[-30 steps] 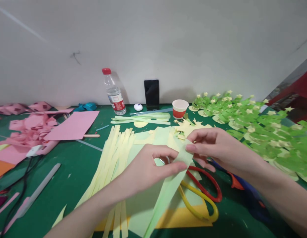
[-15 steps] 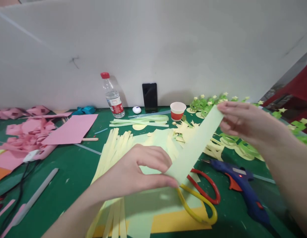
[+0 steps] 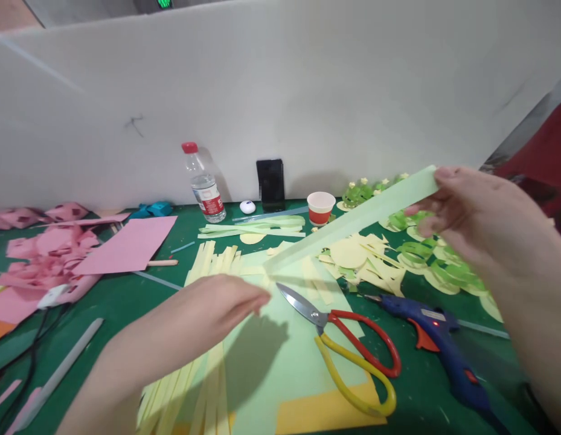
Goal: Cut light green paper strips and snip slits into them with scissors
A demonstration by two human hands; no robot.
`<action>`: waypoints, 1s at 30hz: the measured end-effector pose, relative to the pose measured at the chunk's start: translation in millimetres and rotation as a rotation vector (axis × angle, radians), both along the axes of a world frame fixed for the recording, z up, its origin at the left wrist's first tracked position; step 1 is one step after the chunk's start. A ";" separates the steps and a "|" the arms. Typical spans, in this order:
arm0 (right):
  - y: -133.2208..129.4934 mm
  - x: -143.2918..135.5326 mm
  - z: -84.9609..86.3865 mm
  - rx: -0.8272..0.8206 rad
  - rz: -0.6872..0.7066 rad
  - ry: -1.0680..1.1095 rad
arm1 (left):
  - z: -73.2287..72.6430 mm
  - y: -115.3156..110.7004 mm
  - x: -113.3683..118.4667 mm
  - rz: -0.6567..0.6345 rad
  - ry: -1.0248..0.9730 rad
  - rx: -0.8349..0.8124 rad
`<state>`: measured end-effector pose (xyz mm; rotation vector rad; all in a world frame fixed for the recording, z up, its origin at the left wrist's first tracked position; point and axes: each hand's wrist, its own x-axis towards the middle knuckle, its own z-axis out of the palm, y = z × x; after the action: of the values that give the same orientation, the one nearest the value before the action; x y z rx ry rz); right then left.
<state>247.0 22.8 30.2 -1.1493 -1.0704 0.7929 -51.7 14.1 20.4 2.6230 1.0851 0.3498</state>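
A long pale green paper strip [image 3: 352, 217] slants across the middle, its upper right end pinched in my right hand [image 3: 479, 217]. My left hand [image 3: 221, 305] hovers over the paper sheets, fingers drawn together and pointing right; what they hold, if anything, is hidden. The strip's lower left end hangs free of it. Scissors with one red and one yellow handle [image 3: 323, 320] lie on pale green sheets [image 3: 253, 368], blades slightly left. Pale yellow strips [image 3: 212, 386] lie at the sheets' left side.
A blue glue gun [image 3: 443, 332] lies at right, near yellow scraps [image 3: 352, 254] and green curled pieces [image 3: 447, 266]. At the back stand a bottle [image 3: 206, 193], a phone [image 3: 271, 184] and a paper cup [image 3: 320, 208]. Pink paper [image 3: 128, 244] lies at left.
My left hand has let go of the strip's lower end and moved left. My right hand has shifted right and up with the strip, which now slants less steeply. The scissors' blades are uncovered.
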 end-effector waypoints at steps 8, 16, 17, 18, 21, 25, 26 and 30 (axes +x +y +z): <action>-44.7 -60.7 -11.8 -0.150 0.443 0.056 | -5.8 -16.3 47.7 -0.098 -0.530 0.474; -55.1 -73.8 -16.0 -0.149 0.479 0.146 | -15.2 -24.3 60.1 -0.068 -0.548 0.639; -55.5 -74.2 -16.3 -0.157 0.492 0.151 | -14.1 -25.3 60.0 -0.057 -0.536 0.650; -55.7 -74.6 -16.2 -0.165 0.508 0.156 | -12.8 -26.4 59.8 -0.046 -0.518 0.658; -56.3 -75.0 -13.7 -0.170 0.551 0.170 | -9.4 -28.6 58.2 -0.035 -0.448 0.690; -58.6 -74.8 -12.7 -0.103 0.512 0.061 | -7.7 -28.8 55.2 -0.045 -0.395 0.711; -59.4 -74.6 -13.8 -0.051 0.477 0.011 | -7.6 -28.8 54.6 -0.047 -0.391 0.707; -58.7 -72.7 -19.5 0.285 0.292 -0.254 | -8.0 -29.6 53.7 -0.053 -0.397 0.692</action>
<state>174.2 -36.0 10.6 -0.8760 -1.5352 0.7012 2.0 -15.5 12.4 2.9245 0.8562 1.3777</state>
